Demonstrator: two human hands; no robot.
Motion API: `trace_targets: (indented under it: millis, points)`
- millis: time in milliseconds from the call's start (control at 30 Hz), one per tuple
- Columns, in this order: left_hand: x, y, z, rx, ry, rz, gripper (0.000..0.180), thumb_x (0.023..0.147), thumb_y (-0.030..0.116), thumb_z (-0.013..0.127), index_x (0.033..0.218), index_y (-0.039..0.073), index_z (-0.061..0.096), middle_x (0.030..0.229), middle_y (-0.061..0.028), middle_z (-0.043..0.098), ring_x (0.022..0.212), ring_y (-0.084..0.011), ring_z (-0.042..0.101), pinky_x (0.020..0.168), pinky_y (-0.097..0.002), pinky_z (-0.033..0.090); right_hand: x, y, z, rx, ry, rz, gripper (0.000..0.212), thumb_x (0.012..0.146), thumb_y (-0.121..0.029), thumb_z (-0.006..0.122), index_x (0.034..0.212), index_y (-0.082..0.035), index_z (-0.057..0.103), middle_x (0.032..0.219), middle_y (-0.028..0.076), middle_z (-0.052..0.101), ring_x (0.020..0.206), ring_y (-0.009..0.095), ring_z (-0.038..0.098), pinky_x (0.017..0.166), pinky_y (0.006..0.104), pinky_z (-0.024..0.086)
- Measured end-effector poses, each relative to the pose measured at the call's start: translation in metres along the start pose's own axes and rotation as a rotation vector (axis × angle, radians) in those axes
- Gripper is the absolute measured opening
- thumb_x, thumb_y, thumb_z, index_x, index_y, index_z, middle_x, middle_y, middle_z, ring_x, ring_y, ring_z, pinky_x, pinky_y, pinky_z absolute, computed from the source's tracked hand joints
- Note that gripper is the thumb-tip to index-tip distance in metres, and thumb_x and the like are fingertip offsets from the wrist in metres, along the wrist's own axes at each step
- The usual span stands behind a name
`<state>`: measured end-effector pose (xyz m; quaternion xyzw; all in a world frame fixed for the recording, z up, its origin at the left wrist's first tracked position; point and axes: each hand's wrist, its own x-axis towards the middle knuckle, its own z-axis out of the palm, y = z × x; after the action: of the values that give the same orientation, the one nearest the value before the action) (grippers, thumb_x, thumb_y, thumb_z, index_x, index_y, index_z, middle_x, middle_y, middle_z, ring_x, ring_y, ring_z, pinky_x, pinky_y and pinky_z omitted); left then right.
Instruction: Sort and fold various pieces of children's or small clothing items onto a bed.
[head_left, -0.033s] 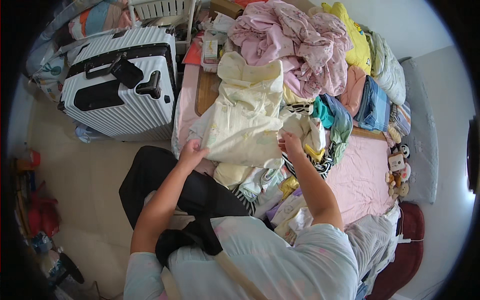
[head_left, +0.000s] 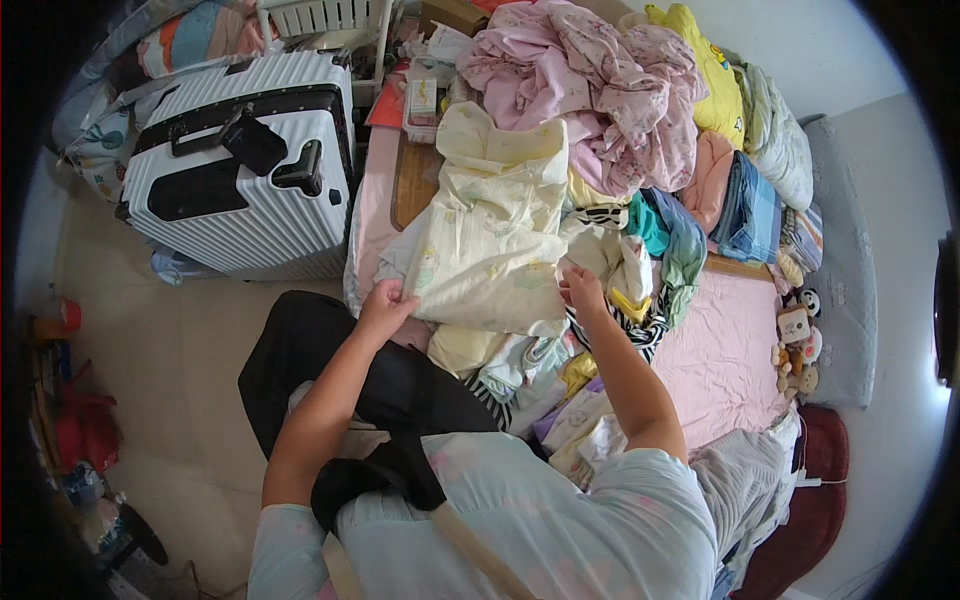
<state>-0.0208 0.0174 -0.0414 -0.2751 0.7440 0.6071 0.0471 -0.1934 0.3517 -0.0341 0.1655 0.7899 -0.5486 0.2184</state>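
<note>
A pale yellow garment (head_left: 490, 240) with faint printed figures lies spread over the heap of clothes in front of me. My left hand (head_left: 388, 308) pinches its near left corner between thumb and fingers. At the near right edge, my right hand (head_left: 582, 290) has its fingers closed on the same cloth. The far end of the garment is creased and folded over. Beneath and nearer to me are rumpled clothes (head_left: 530, 365), white, yellow and striped. A cream piece with a yellow trim (head_left: 630, 275) lies just right of my right hand.
A white ribbed suitcase (head_left: 250, 170) stands on the floor at left. Pink floral bedding (head_left: 590, 90) is heaped at the far side. Folded blue clothes (head_left: 745, 210) and small plush toys (head_left: 798, 345) lie right, on the pink sheet (head_left: 720, 350). Black cloth (head_left: 330, 370) lies beside my left forearm.
</note>
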Motion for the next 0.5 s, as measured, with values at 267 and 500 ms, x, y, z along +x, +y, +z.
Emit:
trace_targets:
  millis: [267,500]
  points:
    - [-0.004,-0.013,0.016,0.352,0.181,0.335,0.04,0.073,0.026,0.07,0.098,-0.002,0.056,0.089,-0.0172,0.06,0.083,-0.0305,0.06,0.075,-0.0375,0.048,-0.024,0.043,0.016,-0.214,0.051,-0.125,0.03,0.084,-0.03,0.062,0.09,-0.001,0.065,0.073,0.003,0.06,0.063,0.01,0.053,0.056,0.0258,0.043]
    - [0.0,-0.009,0.022,0.273,0.103,0.221,0.027,0.078,0.023,0.065,0.087,0.0,0.055,0.086,-0.0191,0.059,0.083,-0.0342,0.058,0.074,-0.0417,0.046,-0.004,0.042,0.009,-0.353,0.037,-0.13,0.035,0.082,-0.032,0.065,0.089,0.002,0.064,0.076,0.005,0.062,0.063,0.012,0.055,0.058,0.0272,0.046]
